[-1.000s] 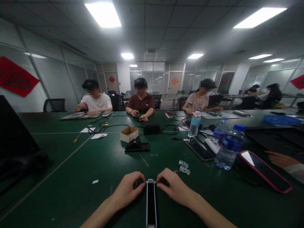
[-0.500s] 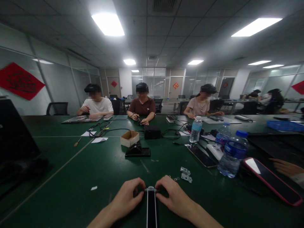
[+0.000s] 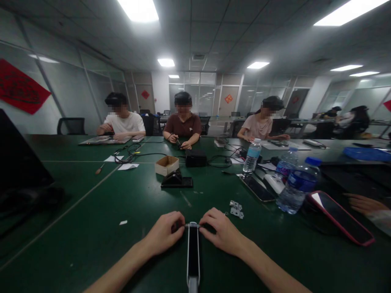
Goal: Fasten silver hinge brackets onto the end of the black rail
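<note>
A long narrow metal frame [image 3: 198, 252] with silver rails and a dark middle lies on the green table, pointing away from me. At its far end, thin small metal pieces [image 3: 187, 225] jut out on both sides. My left hand [image 3: 165, 231] pinches the left one between thumb and fingers. On the other side, my right hand [image 3: 222, 232] pinches at the right end in the same way; its fingertips partly hide what they hold. Just beyond my right hand lie silver metal brackets [image 3: 236, 210] with holes, and a small ring [image 3: 226, 213] beside them.
Ahead are an open cardboard box [image 3: 166, 166], a black stand [image 3: 177, 181] and a black box [image 3: 195, 158] with cables. Water bottles [image 3: 297, 189] and phones [image 3: 342, 217] stand and lie at right, near another person's hand [image 3: 363, 202]. A dark monitor [image 3: 21, 162] is at left; three people sit opposite.
My view has tilted down a little, so the table and hands sit higher in the picture and more of the metal frame shows. Both hands keep the same pinch.
</note>
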Demonstrator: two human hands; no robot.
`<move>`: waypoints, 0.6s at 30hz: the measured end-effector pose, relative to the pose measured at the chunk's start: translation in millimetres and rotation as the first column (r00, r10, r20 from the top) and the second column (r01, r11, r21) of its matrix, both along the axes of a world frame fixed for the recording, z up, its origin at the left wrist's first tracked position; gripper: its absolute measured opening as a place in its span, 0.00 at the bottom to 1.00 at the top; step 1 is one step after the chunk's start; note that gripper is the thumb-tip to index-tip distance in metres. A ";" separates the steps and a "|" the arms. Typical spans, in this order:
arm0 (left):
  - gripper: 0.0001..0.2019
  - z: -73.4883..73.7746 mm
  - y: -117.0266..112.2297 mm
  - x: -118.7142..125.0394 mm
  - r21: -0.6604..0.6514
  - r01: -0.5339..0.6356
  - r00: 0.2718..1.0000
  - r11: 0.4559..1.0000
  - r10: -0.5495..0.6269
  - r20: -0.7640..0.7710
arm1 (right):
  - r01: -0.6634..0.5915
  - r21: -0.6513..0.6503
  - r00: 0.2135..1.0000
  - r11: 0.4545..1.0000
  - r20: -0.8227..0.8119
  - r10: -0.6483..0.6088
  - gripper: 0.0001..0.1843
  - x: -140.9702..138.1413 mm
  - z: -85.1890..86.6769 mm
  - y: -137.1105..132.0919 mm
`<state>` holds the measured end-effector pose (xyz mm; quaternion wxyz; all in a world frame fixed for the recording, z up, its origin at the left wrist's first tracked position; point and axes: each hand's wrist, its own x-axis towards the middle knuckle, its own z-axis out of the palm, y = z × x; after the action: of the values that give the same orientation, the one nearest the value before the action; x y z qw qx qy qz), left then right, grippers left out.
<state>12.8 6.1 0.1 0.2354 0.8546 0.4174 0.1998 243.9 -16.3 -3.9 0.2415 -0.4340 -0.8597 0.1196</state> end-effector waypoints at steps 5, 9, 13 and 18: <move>0.04 1.5 -1.1 -0.5 -0.027 0.008 1.000 1.000 -0.007 0.017 | 0.032 0.050 0.995 0.998 0.092 -0.037 0.10 21.5 15.4 5.0; 0.05 2.9 -1.0 -1.4 -0.035 0.015 1.000 0.999 -0.015 -0.001 | 0.199 0.034 0.958 0.979 0.203 -0.202 0.11 53.8 35.0 10.9; 0.06 3.6 -0.2 -1.6 -0.050 0.030 1.000 0.998 -0.030 -0.005 | 0.297 -0.086 0.905 0.951 0.342 -0.251 0.11 71.9 43.1 13.6; 0.06 3.5 0.1 -1.9 -0.055 0.025 1.000 0.998 -0.026 -0.010 | 0.303 -0.090 0.905 0.949 0.340 -0.256 0.10 69.9 33.1 16.8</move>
<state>11.0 6.2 3.5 0.2590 0.8543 0.4130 0.1804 313.8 0.5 29.2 0.0802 -0.5825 -0.8057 0.0710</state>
